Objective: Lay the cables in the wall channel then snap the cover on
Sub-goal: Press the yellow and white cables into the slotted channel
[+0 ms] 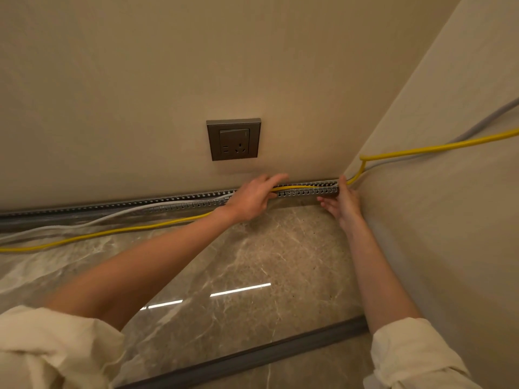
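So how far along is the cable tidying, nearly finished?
Early on. Only the yellow cable near the corner sits in the slotted channel. The left hand presses it in while the right hand steadies the channel's end. Leftward, the yellow and white cable lie on the floor, and the grey cover strip lies unfitted.
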`<state>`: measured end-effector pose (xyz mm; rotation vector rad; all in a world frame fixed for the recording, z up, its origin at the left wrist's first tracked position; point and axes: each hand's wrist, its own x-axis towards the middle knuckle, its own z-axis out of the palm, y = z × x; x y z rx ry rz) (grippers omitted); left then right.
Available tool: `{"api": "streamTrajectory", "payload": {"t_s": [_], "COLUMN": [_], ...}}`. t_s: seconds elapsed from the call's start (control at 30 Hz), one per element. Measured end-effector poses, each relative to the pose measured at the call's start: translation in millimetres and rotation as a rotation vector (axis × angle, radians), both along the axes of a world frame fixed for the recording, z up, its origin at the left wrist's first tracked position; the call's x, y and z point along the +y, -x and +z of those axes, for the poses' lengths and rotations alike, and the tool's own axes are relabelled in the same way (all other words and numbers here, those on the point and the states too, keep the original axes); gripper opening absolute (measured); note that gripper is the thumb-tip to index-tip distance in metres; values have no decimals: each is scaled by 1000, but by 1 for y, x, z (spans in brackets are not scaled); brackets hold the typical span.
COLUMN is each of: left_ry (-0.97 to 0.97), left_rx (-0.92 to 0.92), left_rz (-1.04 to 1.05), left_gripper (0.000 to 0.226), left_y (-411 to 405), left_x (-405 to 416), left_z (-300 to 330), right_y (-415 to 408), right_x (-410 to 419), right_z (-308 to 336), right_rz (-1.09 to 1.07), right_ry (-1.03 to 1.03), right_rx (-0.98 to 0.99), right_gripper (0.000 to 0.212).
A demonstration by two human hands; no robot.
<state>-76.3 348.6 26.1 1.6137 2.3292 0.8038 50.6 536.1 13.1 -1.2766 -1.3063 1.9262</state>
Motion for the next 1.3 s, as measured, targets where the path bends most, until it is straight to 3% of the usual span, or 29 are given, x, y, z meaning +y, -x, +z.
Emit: {"api": "streamTrajectory", "payload": {"t_s": [0.27, 0.5, 0.6, 0.67, 0.77, 0.83, 1.0, 1.17, 1.3], "left_ry": [37, 220, 272, 270, 276, 292, 301, 353, 329], "left_rx": [198, 364, 373, 372, 385, 406, 425, 442, 437], "left_rz": [-52, -131, -131, -108, -103, -104, -84, -67, -94], "left_gripper": [43, 54, 60, 62, 61, 58, 55, 61, 76], "left_y": [3, 18, 19, 16, 10, 5, 3, 1, 0], "left_x": [2, -3, -1, 0, 1, 0, 1, -1, -16], "left_z": [-15, -17, -15, -16, -21, -26, -28, -31, -31], "right_y": [10, 16, 14, 15, 13, 6, -4, -2, -3], "right_x": [4, 7, 2, -8, -35, -60, -75, -58, -54], "right_z": [-2, -17, -18, -16, -16, -18, -32, -37, -33], "right_rz": [-153, -222, -280, -336, -363, -294, 231, 488, 542], "right_ry": [-141, -273, -275, -252, -405, -638, -1111, -1232, -1239], "right_rx": [-75, -197, -199, -165, -261, -370, -504, -650, -702], "right_gripper": [20, 37, 35, 22, 34, 36, 48, 40, 40]}}
